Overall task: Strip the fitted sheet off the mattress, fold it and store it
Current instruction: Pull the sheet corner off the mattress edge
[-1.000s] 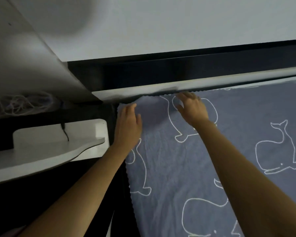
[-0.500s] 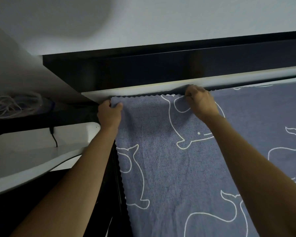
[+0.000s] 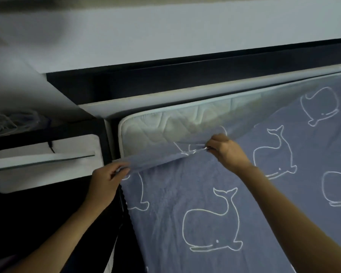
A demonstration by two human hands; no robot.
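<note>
A grey-blue sheet [image 3: 215,194] with white whale outlines covers most of the mattress. Its far left edge is peeled back towards me, which bares the white quilted mattress [image 3: 150,131] at that corner. My left hand [image 3: 106,180] pinches the sheet's edge at the mattress's left side. My right hand [image 3: 224,150] grips the same folded-back edge further right, above the mattress top. The sheet's edge runs taut between the two hands.
A white bed rail [image 3: 165,99] and a dark gap run behind the mattress, with a pale wall [image 3: 165,32] above. On the left stands a white shelf [image 3: 37,160] with a black cable, and tangled white cords [image 3: 2,123] lie further back.
Both hands closed on the sheet's far edge by the rail and pulled it towards me. The mattress's far left corner, covered before, is bare now.
</note>
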